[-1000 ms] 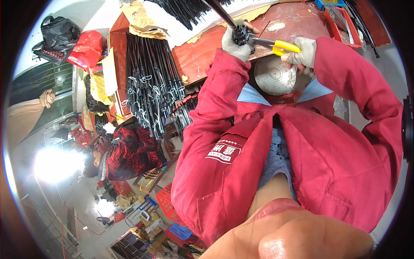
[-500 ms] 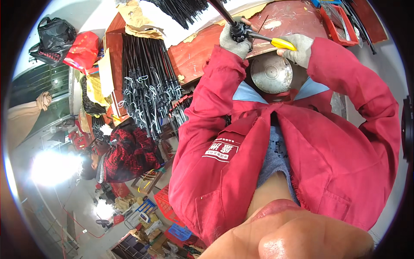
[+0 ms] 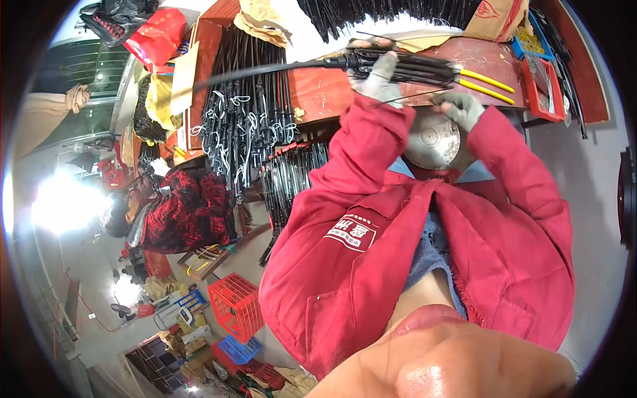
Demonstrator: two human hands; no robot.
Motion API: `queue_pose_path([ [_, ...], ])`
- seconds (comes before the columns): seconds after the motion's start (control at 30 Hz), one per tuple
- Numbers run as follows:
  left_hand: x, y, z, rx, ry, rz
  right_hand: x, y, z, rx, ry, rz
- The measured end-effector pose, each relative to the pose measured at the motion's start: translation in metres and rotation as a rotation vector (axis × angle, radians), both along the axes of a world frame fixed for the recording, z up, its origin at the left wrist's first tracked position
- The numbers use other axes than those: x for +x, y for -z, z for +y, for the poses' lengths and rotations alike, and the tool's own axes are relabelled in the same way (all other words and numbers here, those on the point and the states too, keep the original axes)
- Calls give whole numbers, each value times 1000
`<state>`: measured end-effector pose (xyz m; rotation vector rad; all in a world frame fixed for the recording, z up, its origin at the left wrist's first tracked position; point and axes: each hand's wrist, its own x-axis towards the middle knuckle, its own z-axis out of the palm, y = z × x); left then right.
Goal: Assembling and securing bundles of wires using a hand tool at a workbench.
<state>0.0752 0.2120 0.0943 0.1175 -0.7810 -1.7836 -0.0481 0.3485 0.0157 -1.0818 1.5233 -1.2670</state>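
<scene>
My left hand (image 3: 378, 76), in a grey fingerless glove, is closed around a black umbrella frame (image 3: 415, 67). Its folded ribs point right, and the long black shaft (image 3: 259, 71) runs out to the left over the bench. My right hand (image 3: 463, 109), gloved alike, has its fingers bent and pinched beside the end of a thin black rib (image 3: 415, 95); what lies between the fingertips is too small to tell. Yellow-handled pliers (image 3: 488, 86) lie on the red bench right of the ribs, their jaws hidden.
Bundles of black umbrella frames (image 3: 249, 126) hang over the bench's left end, with more ribs (image 3: 391, 16) at the back. A red tray (image 3: 544, 86) stands at right. Below the bench edge is a round metal disc (image 3: 432, 140). Another person (image 3: 189, 212) bends at left, near a red crate (image 3: 235, 306).
The pliers have left my right hand and lie on the bench. The umbrella frame has swung round, its shaft now pointing left and ribs right. The view has shifted.
</scene>
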Motion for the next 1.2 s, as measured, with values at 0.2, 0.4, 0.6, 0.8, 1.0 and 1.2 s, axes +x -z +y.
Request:
queue_pose_path([
  [0.2, 28, -18, 58, 285, 942, -434, -20, -73, 45, -112, 289, -134],
  [0.4, 66, -53, 54, -207, 949, -845, -13, -118, 45, -184, 495, 25],
  [0.6, 12, -8, 41, -635, 130, -769, -12, -5, 16, -279, 35, 763],
  [0.8, 18, 22, 36, -413, 155, -919, 17, -16, 6, -87, 54, 417],
  [1.0, 23, 18, 36, -388, -80, -1014, 31, -48, 11, -397, 484, 729],
  [1.2, 26, 11, 48, -544, -117, -920, 70, -65, 23, -183, 354, 532],
])
